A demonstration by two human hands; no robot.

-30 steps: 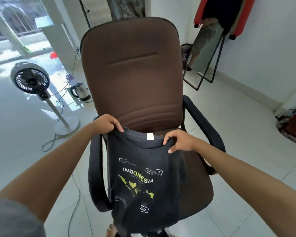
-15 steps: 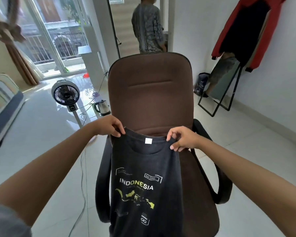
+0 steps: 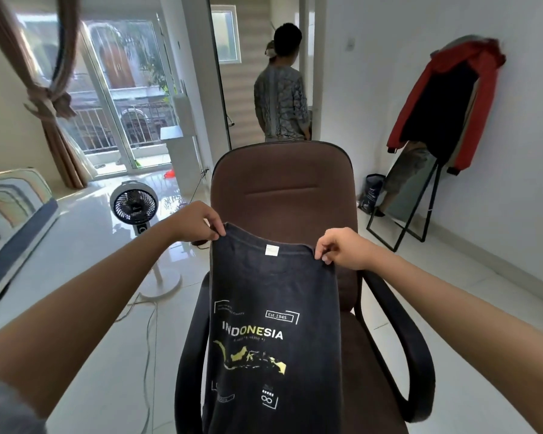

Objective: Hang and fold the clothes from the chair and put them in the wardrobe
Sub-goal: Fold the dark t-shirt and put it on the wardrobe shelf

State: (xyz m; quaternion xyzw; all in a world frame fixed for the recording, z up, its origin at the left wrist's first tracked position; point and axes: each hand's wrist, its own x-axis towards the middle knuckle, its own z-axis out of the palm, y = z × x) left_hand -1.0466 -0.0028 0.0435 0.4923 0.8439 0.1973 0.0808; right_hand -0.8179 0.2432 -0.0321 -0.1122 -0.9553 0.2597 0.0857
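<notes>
A dark grey T-shirt (image 3: 273, 296) with an "INDONESIA" map print hangs in front of the brown office chair (image 3: 282, 195). My left hand (image 3: 198, 223) pinches its left shoulder. My right hand (image 3: 342, 249) pinches its right shoulder. The shirt hangs narrow and straight with its sleeves tucked behind, and its lower edge runs out of view. No wardrobe is visible.
A standing fan (image 3: 135, 208) with a floor cable is left of the chair. A bed edge (image 3: 16, 220) lies far left. A leaning mirror stand (image 3: 420, 195) draped with a red-and-black jacket (image 3: 445, 101) is at the right wall. A person (image 3: 281, 89) stands in the doorway behind the chair.
Both hands lifted the T-shirt higher in front of the chair back. The view tilted up, showing the doorway, the person and the window.
</notes>
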